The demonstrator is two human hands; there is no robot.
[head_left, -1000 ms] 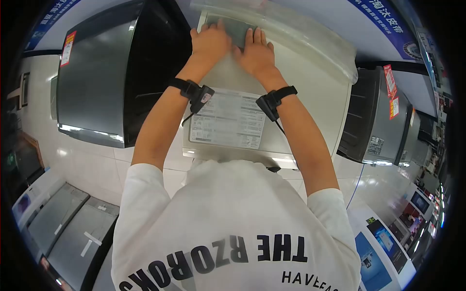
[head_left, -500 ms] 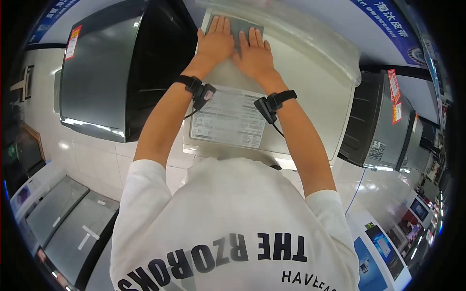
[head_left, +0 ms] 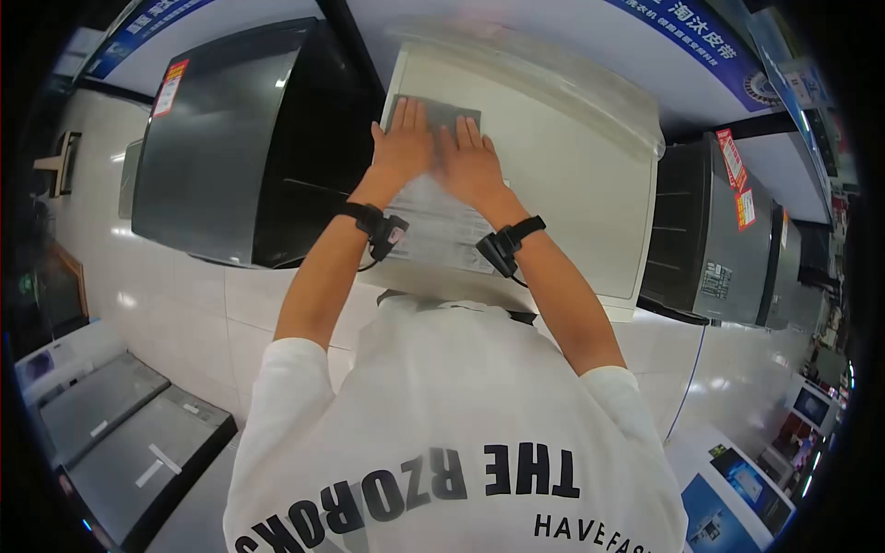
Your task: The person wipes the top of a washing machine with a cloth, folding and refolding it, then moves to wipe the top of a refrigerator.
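Both my hands lie flat, side by side, on the top of a white appliance (head_left: 572, 184). My left hand (head_left: 403, 143) and my right hand (head_left: 467, 161) press on a grey panel (head_left: 433, 111) near the appliance's far edge, fingers spread and pointing away from me. Neither hand holds anything. A printed label sheet (head_left: 442, 235) sits on the lid between my wrists. Each wrist carries a black strap with a small device. A clear plastic cover (head_left: 553, 74) runs along the back of the appliance.
A dark grey appliance (head_left: 230, 138) with a red price tag stands to the left, and another grey one (head_left: 719, 230) with red tags to the right. Grey lidded machines (head_left: 120, 433) line the lower left. The floor is glossy white tile. Blue banners hang on the wall.
The view has pulled back and tilted, so the white appliance and my hands appear lower and smaller. My hands stay flat on the grey panel, slightly closer together.
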